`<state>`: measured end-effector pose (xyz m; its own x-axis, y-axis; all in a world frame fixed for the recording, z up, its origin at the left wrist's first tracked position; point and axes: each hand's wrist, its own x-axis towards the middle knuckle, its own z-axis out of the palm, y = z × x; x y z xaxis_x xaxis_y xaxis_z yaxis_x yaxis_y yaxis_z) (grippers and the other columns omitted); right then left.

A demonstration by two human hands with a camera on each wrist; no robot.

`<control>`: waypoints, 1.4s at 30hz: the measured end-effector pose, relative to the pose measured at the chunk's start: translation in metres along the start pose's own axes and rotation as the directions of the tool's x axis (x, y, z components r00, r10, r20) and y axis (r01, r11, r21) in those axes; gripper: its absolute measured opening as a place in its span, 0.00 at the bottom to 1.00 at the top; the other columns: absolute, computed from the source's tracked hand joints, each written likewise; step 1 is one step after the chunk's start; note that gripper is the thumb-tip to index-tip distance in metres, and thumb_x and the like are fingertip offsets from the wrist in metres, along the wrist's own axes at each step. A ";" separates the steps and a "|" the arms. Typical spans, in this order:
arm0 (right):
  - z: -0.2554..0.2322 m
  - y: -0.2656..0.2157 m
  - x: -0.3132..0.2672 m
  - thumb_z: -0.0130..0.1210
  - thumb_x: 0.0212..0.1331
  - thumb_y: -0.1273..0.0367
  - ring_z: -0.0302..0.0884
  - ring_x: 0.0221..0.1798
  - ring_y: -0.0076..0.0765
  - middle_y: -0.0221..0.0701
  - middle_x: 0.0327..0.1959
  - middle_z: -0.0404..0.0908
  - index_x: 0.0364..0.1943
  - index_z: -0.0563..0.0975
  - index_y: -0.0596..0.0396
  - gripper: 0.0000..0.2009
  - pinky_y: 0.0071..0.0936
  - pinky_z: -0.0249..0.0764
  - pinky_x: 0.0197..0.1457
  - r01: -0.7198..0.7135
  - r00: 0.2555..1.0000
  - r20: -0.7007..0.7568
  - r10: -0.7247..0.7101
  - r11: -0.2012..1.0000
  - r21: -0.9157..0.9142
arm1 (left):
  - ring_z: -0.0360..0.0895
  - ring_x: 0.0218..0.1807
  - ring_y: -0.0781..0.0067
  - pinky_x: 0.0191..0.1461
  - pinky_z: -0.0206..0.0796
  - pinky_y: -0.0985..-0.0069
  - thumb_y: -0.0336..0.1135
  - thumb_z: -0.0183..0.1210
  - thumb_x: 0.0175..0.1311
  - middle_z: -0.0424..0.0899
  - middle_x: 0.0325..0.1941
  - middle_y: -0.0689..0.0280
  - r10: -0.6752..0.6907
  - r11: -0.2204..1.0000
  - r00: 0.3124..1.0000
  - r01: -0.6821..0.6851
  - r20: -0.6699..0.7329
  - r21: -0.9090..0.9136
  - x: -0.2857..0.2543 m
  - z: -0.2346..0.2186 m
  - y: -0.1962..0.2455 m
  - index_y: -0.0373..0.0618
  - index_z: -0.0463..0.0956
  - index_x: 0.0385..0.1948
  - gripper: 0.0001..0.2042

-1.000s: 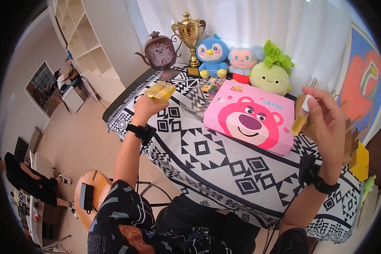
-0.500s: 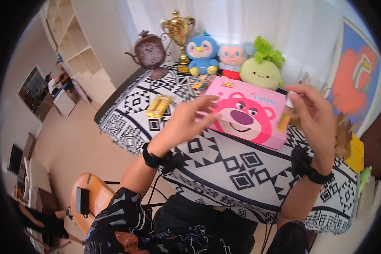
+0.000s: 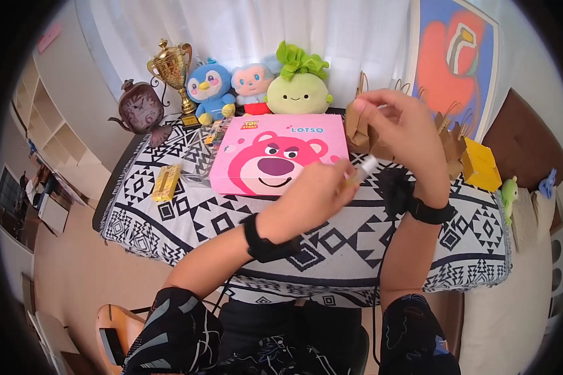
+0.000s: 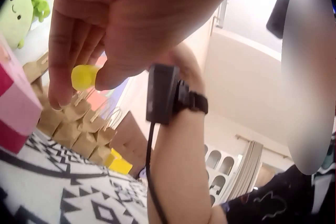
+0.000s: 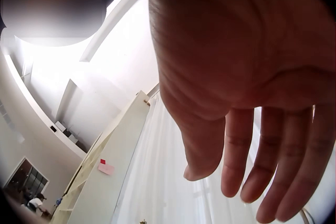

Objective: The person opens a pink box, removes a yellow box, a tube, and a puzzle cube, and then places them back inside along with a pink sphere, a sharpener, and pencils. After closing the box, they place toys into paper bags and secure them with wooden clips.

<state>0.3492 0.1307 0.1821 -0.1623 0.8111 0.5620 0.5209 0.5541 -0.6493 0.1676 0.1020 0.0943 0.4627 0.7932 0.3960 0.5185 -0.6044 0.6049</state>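
Note:
My left hand (image 3: 309, 203) reaches across to the right and pinches a small vial (image 3: 365, 167) with a white cap. Its rounded yellow end (image 4: 83, 78) shows between finger and thumb in the left wrist view. My right hand (image 3: 406, 131) hovers above, its fingers loosely bent and holding nothing. Past those fingertips stands a brown paper bag (image 3: 356, 130). A pink box (image 3: 234, 156) printed with a bear face lies just beyond my left hand. At the left of the table sits a yellow packet (image 3: 167, 183).
Behind the box stand a green plush (image 3: 297, 97), a blue penguin plush (image 3: 211, 94), another plush, a gold trophy (image 3: 172, 69) and a teapot-shaped clock (image 3: 139, 107). Several paper bags and a yellow bag (image 3: 480, 164) line the right side. A patterned cloth (image 3: 306, 253) covers the table.
My left hand set down the yellow packet at the left, crossed to the right and took the vial from my right hand. The right hand's fingers have loosened. The head view turned right.

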 end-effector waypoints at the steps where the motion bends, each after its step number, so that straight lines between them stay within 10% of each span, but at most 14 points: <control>1: -0.002 -0.002 0.001 0.66 0.65 0.59 0.84 0.30 0.26 0.37 0.27 0.87 0.42 0.86 0.61 0.16 0.24 0.77 0.36 -0.061 0.997 -0.045 0.062 0.998 0.023 | 0.88 0.31 0.54 0.35 0.78 0.63 0.32 0.64 0.69 0.87 0.28 0.52 -0.002 1.000 1.000 0.002 -0.002 -0.001 -0.003 0.014 -0.003 0.38 0.77 0.45 0.10; 5: -0.005 0.008 0.002 0.66 0.67 0.56 0.83 0.33 0.21 0.33 0.29 0.88 0.45 0.86 0.59 0.19 0.21 0.76 0.37 -0.062 0.998 0.001 0.062 0.988 0.140 | 0.84 0.33 0.43 0.38 0.76 0.52 0.27 0.63 0.61 0.84 0.26 0.52 0.078 0.943 0.991 -0.107 0.106 0.316 -0.009 0.071 -0.020 0.37 0.77 0.40 0.08; 11: -0.004 0.002 0.000 0.65 0.68 0.59 0.83 0.34 0.20 0.31 0.31 0.88 0.47 0.85 0.60 0.17 0.19 0.76 0.38 -0.080 0.995 0.078 0.067 0.981 0.175 | 0.84 0.43 0.45 0.43 0.78 0.57 0.19 0.63 0.53 0.80 0.49 0.49 0.084 0.919 0.978 -0.150 0.190 0.365 -0.013 0.066 -0.016 0.36 0.76 0.43 0.14; 17: -0.006 0.004 0.000 0.66 0.68 0.61 0.81 0.34 0.18 0.29 0.31 0.87 0.46 0.86 0.61 0.15 0.20 0.75 0.37 -0.088 0.995 0.060 0.080 0.985 0.150 | 0.87 0.41 0.52 0.45 0.78 0.61 0.30 0.65 0.61 0.89 0.40 0.59 0.045 0.944 0.989 0.004 -0.142 0.331 -0.021 -0.039 -0.023 0.48 0.83 0.50 0.14; 20: -0.007 -0.004 -0.003 0.66 0.68 0.61 0.81 0.35 0.18 0.29 0.31 0.87 0.45 0.86 0.61 0.15 0.21 0.75 0.38 -0.118 0.990 0.102 0.099 0.972 0.201 | 0.89 0.31 0.59 0.37 0.79 0.67 0.30 0.64 0.64 0.90 0.33 0.56 0.108 0.914 0.908 0.069 -0.404 0.401 -0.010 -0.121 -0.094 0.44 0.86 0.43 0.09; 25: -0.001 -0.003 -0.001 0.65 0.69 0.61 0.82 0.34 0.20 0.31 0.31 0.87 0.45 0.85 0.62 0.15 0.22 0.77 0.38 -0.043 0.994 0.110 0.026 0.988 0.147 | 0.90 0.32 0.56 0.40 0.80 0.66 0.35 0.64 0.61 0.89 0.31 0.51 -0.160 0.635 0.903 0.403 -0.398 0.659 -0.016 -0.214 -0.225 0.38 0.87 0.36 0.10; 27: 0.001 -0.002 0.000 0.65 0.69 0.62 0.82 0.35 0.21 0.32 0.31 0.87 0.45 0.85 0.63 0.15 0.22 0.77 0.39 -0.041 0.992 0.125 0.022 0.987 0.157 | 0.89 0.26 0.57 0.37 0.82 0.67 0.34 0.63 0.59 0.89 0.27 0.52 -0.634 0.657 0.756 0.636 -0.159 0.405 -0.016 -0.219 -0.248 0.30 0.85 0.32 0.12; 29: 0.003 -0.002 0.001 0.65 0.69 0.62 0.83 0.35 0.22 0.33 0.31 0.88 0.45 0.85 0.63 0.15 0.23 0.78 0.39 -0.037 0.988 0.157 0.015 0.990 0.133 | 0.89 0.24 0.65 0.33 0.82 0.72 0.35 0.64 0.60 0.89 0.25 0.55 -0.712 0.652 0.697 0.703 -0.089 0.284 -0.019 -0.208 -0.255 0.27 0.85 0.30 0.14; 37: 0.009 -0.005 0.001 0.67 0.66 0.62 0.84 0.34 0.28 0.39 0.32 0.88 0.48 0.84 0.64 0.17 0.25 0.79 0.40 0.017 0.982 0.185 -0.034 0.996 0.091 | 0.88 0.24 0.66 0.30 0.83 0.72 0.44 0.66 0.67 0.90 0.32 0.54 -0.775 0.565 0.630 0.721 -0.041 0.402 -0.009 -0.185 -0.277 0.31 0.85 0.43 0.20; 40: 0.011 -0.005 0.002 0.67 0.66 0.61 0.83 0.33 0.28 0.39 0.32 0.88 0.49 0.84 0.64 0.18 0.26 0.79 0.39 0.017 0.978 0.207 -0.028 0.998 0.055 | 0.88 0.25 0.60 0.28 0.80 0.69 0.45 0.63 0.69 0.89 0.44 0.51 -0.758 0.596 0.650 0.726 -0.056 0.343 -0.011 -0.183 -0.247 0.49 0.65 0.74 0.32; 42: 0.011 -0.005 0.001 0.67 0.66 0.60 0.83 0.32 0.29 0.39 0.32 0.87 0.49 0.84 0.64 0.19 0.26 0.79 0.39 0.014 0.975 0.222 -0.028 0.998 0.062 | 0.89 0.27 0.59 0.30 0.80 0.68 0.46 0.61 0.71 0.89 0.46 0.51 -0.778 0.571 0.627 0.693 0.022 0.441 -0.005 -0.185 -0.249 0.54 0.62 0.76 0.32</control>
<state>0.3373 0.1313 0.1804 -0.3585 0.8167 0.4522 0.4659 0.5763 -0.6714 -0.0969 0.2620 0.0693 -0.0976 0.9665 -0.2375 0.9334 0.1717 0.3152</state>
